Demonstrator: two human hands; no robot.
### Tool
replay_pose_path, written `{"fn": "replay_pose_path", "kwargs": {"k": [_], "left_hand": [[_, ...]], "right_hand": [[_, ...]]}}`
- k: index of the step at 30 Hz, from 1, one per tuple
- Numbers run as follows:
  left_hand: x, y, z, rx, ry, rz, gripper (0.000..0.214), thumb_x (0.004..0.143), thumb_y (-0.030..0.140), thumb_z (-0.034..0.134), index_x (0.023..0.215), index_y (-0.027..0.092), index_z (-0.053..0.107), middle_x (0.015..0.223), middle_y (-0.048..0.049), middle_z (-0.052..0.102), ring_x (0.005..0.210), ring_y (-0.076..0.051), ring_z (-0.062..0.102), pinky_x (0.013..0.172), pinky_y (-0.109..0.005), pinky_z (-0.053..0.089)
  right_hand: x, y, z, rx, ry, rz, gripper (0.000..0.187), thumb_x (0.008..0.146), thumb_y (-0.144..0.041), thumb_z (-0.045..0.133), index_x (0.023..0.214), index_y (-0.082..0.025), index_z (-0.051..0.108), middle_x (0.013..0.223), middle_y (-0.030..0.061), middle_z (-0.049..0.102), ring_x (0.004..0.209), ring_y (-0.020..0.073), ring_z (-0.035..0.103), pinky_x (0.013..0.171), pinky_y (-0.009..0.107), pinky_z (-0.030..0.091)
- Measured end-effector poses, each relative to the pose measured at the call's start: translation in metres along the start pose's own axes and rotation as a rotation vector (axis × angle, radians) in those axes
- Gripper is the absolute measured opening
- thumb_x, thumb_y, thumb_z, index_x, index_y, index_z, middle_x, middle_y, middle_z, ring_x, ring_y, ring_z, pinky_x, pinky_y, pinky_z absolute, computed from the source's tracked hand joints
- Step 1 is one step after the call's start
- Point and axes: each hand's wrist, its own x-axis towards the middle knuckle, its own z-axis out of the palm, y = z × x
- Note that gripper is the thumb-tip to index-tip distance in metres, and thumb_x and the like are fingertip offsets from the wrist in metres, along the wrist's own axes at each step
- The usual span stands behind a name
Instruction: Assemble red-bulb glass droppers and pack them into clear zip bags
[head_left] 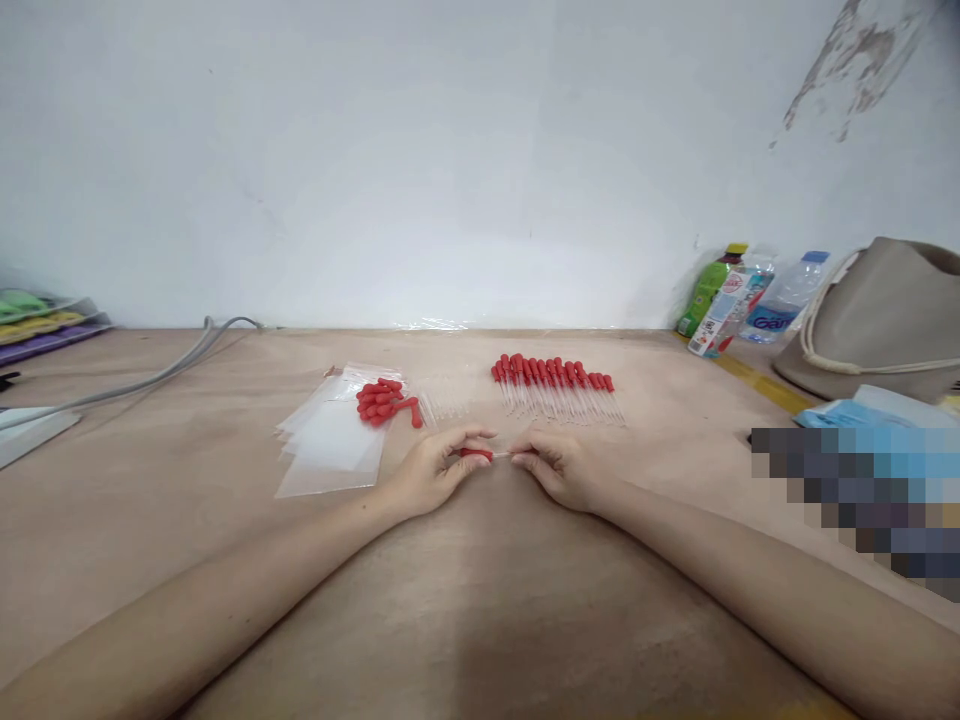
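My left hand (437, 472) pinches a red rubber bulb (478, 455) between thumb and fingers. Facing it, my right hand (564, 470) is closed on a thin clear dropper tube (502, 456), whose end meets the bulb's open end; how deep it sits inside I cannot tell. Beyond my left hand lies a heap of loose red bulbs (379, 402), partly on clear plastic bags (337, 455). Bare clear tubes (444, 398) lie to the right of that heap. Behind my right hand, several droppers with red bulbs (555, 375) form a row, bulbs toward the wall.
At the right rear, a green bottle (705, 290), a carton (726, 312) and a clear bottle (784, 300) stand by a grey-beige bag (881, 320). A blue item (862, 412) lies in front. On the left, a grey cable (172, 370) crosses the wooden table (420, 620).
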Motion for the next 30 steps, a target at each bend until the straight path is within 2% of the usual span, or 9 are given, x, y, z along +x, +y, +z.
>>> {"fn": "replay_pose_path", "kwargs": {"k": [6, 11, 17, 22, 30], "left_hand": [[0.0003, 0.0031, 0.0005, 0.064, -0.008, -0.032, 0.029, 0.079, 0.024, 0.055, 0.107, 0.019, 0.055, 0.087, -0.0016, 0.069, 0.079, -0.016, 0.065, 0.072, -0.027, 0.052], [0.0013, 0.0035, 0.0007, 0.142, 0.042, -0.048, 0.034, 0.078, 0.025, 0.058, 0.111, 0.020, 0.053, 0.088, -0.0002, 0.069, 0.079, -0.015, 0.066, 0.070, -0.026, 0.053], [0.0032, -0.0001, 0.0013, 0.091, 0.080, -0.077, 0.043, 0.074, 0.023, 0.062, 0.115, 0.018, 0.049, 0.092, -0.0012, 0.069, 0.081, -0.015, 0.066, 0.075, -0.027, 0.053], [0.0024, -0.0001, 0.0017, 0.061, 0.098, -0.062, 0.043, 0.073, 0.020, 0.063, 0.113, 0.017, 0.049, 0.088, -0.0013, 0.069, 0.080, -0.015, 0.066, 0.076, -0.027, 0.052], [0.0007, 0.0015, 0.0022, -0.009, 0.044, -0.057, 0.043, 0.074, 0.021, 0.060, 0.116, 0.016, 0.049, 0.087, -0.0015, 0.070, 0.082, -0.016, 0.065, 0.077, -0.028, 0.052]], "right_hand": [[0.0010, 0.0012, 0.0004, -0.205, 0.022, -0.088, 0.017, 0.085, -0.019, 0.042, 0.085, -0.019, 0.060, 0.078, 0.0036, 0.061, 0.074, 0.0143, 0.054, 0.071, 0.030, 0.039], [0.0016, -0.0022, 0.0018, -0.352, 0.031, -0.113, 0.022, 0.088, -0.020, 0.036, 0.086, -0.017, 0.058, 0.078, 0.0062, 0.061, 0.072, 0.0153, 0.053, 0.071, 0.032, 0.036], [0.0002, 0.0034, -0.0051, -0.260, 0.043, -0.124, 0.015, 0.086, -0.025, 0.041, 0.087, -0.018, 0.055, 0.079, 0.0053, 0.058, 0.074, 0.0154, 0.050, 0.067, 0.029, 0.039], [-0.0004, 0.0005, -0.0059, -0.139, 0.037, -0.100, 0.012, 0.085, -0.022, 0.041, 0.084, -0.018, 0.053, 0.076, 0.0041, 0.056, 0.070, 0.0135, 0.050, 0.062, 0.025, 0.040], [0.0018, -0.0025, 0.0014, -0.147, 0.085, -0.118, 0.014, 0.084, -0.020, 0.041, 0.078, -0.017, 0.053, 0.071, 0.0036, 0.056, 0.067, 0.0138, 0.049, 0.062, 0.027, 0.038]]}}
